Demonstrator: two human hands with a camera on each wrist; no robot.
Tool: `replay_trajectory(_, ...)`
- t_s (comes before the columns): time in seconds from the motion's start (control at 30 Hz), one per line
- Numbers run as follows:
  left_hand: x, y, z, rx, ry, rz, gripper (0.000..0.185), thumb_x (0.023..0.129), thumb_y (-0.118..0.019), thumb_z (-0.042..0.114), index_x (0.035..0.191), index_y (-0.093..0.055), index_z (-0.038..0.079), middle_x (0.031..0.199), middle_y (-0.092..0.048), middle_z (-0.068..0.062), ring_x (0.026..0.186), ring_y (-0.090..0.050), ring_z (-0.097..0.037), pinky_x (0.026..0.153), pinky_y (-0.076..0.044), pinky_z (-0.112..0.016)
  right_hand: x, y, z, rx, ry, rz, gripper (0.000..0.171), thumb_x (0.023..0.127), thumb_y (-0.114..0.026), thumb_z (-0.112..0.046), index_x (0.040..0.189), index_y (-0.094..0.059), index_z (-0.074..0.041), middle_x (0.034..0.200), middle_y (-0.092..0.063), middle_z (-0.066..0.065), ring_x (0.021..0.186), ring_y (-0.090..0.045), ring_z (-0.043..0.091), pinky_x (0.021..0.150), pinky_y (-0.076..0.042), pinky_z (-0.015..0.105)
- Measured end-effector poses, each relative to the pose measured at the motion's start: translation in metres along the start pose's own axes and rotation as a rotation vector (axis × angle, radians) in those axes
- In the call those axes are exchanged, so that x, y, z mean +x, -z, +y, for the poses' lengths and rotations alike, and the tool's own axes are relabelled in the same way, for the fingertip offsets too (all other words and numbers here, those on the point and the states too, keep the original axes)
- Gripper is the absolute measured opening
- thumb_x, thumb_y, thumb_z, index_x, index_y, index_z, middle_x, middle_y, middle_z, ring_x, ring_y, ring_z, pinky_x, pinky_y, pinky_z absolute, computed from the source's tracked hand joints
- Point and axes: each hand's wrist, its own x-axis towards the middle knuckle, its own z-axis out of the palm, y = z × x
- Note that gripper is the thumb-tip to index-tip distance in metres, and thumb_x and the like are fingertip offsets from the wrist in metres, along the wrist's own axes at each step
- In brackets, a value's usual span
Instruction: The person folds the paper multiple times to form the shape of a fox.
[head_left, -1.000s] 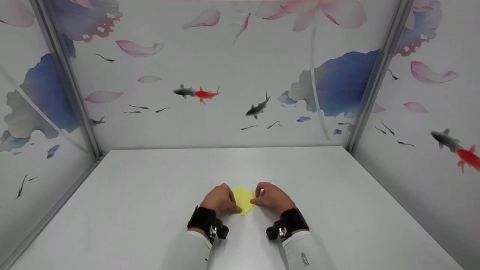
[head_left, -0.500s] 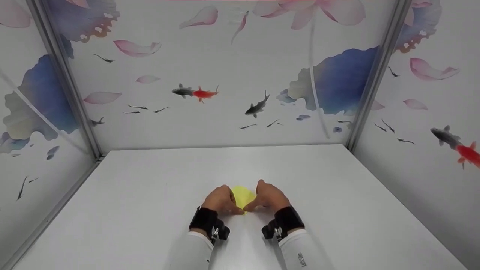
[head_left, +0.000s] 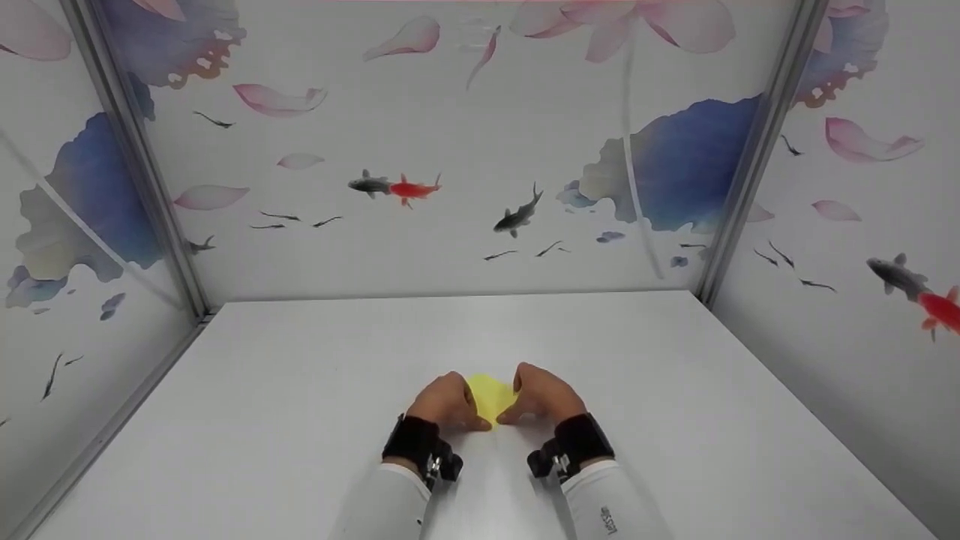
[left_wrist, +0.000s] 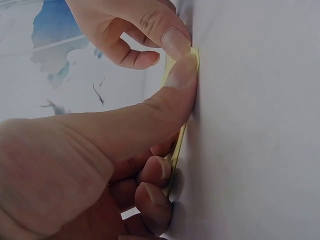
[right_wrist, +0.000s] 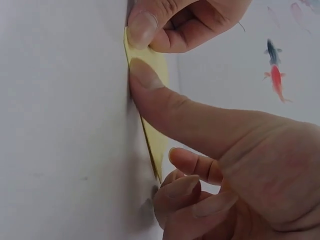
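At the bottom centre of the head view, two white sleeves [head_left: 390,502] run up to black wrist straps [head_left: 411,441], and just above them the left hand [head_left: 448,403] and right hand [head_left: 541,394] sit side by side on the white table [head_left: 300,405]. Between them, slightly below the frame's middle, lies a small yellow paper [head_left: 490,397], flat against the table top, with its lower tip pointing toward the person where both thumbs meet.

Seen by the left wrist camera, the left thumb [left_wrist: 176,82] presses down on the paper [left_wrist: 177,145] near its corner at the upper middle of the frame, while that hand's other fingers [left_wrist: 152,197] curl against the paper's edge at the lower middle; the right thumb tip [left_wrist: 175,40] touches the same corner from above. So the left hand pinches the paper, narrow.

Seen by the right wrist camera, the right thumb [right_wrist: 145,75] pushes flat on the paper [right_wrist: 157,140] at the upper left, and its curled fingers [right_wrist: 182,187] sit at the paper's far end near the lower middle. The right hand likewise holds the paper in a narrow grip.

Beyond the hands the table stretches bare to the back wall [head_left: 465,150], printed with fish, petals and blue leaves across the upper frame. Metal posts [head_left: 139,165] stand at the corners, upper left and upper right.
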Motion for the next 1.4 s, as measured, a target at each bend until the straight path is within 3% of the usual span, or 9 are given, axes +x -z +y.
replay_trajectory(0.37, -0.004, 0.004, 0.001, -0.016, 0.018, -0.004, 0.03, 0.079, -0.099, 0.028, 0.084, -0.078, 0.007, 0.081, -0.07, 0.0, 0.075, -0.058, -0.019, 0.071, -0.049, -0.033, 0.005, 0.008, 0.015, 0.084, -0.087, 0.088, 0.036, 0.089, -0.09, -0.023, 0.095, -0.058, -0.009, 0.091, -0.058, 0.004, 0.085, -0.055, 0.022, 0.071, -0.044, 0.032)
replay_trajectory(0.63, -0.004, 0.005, 0.003, -0.009, -0.006, 0.007, 0.027, 0.078, -0.1, 0.026, 0.077, -0.08, 0.008, 0.075, -0.069, 0.002, 0.071, -0.055, -0.016, 0.066, -0.047, -0.029, 0.009, 0.011, 0.021, 0.099, -0.107, 0.136, 0.031, 0.092, -0.085, -0.022, 0.084, -0.058, -0.009, 0.082, -0.056, 0.003, 0.077, -0.054, 0.019, 0.065, -0.042, 0.029)
replay_trajectory(0.87, -0.003, 0.005, 0.006, -0.014, 0.015, 0.004, 0.028, 0.078, -0.1, 0.026, 0.081, -0.078, 0.008, 0.077, -0.067, 0.002, 0.072, -0.056, -0.018, 0.067, -0.046, -0.031, 0.012, 0.012, 0.027, 0.098, -0.092, 0.154, 0.024, 0.092, -0.083, -0.022, 0.087, -0.066, -0.006, 0.082, -0.059, 0.002, 0.077, -0.054, 0.018, 0.066, -0.043, 0.027)
replay_trajectory(1.17, 0.001, 0.006, -0.002, -0.006, -0.004, -0.033, 0.029, 0.078, -0.099, 0.031, 0.083, -0.079, 0.009, 0.08, -0.067, 0.003, 0.075, -0.055, -0.017, 0.069, -0.044, -0.03, 0.016, 0.008, 0.037, 0.208, -0.125, 0.103, 0.018, 0.095, -0.08, -0.023, 0.092, -0.07, -0.009, 0.085, -0.06, 0.003, 0.076, -0.056, 0.018, 0.063, -0.044, 0.028)
replay_trajectory(1.4, 0.001, 0.003, -0.008, -0.082, 0.004, -0.044, 0.031, 0.079, -0.098, 0.033, 0.084, -0.079, 0.008, 0.076, -0.064, 0.003, 0.071, -0.054, -0.016, 0.063, -0.041, -0.027, 0.02, 0.006, 0.047, 0.35, -0.156, 0.041, 0.016, 0.098, -0.076, -0.025, 0.098, -0.072, -0.01, 0.074, -0.059, -0.001, 0.065, -0.051, 0.015, 0.058, -0.04, 0.027)
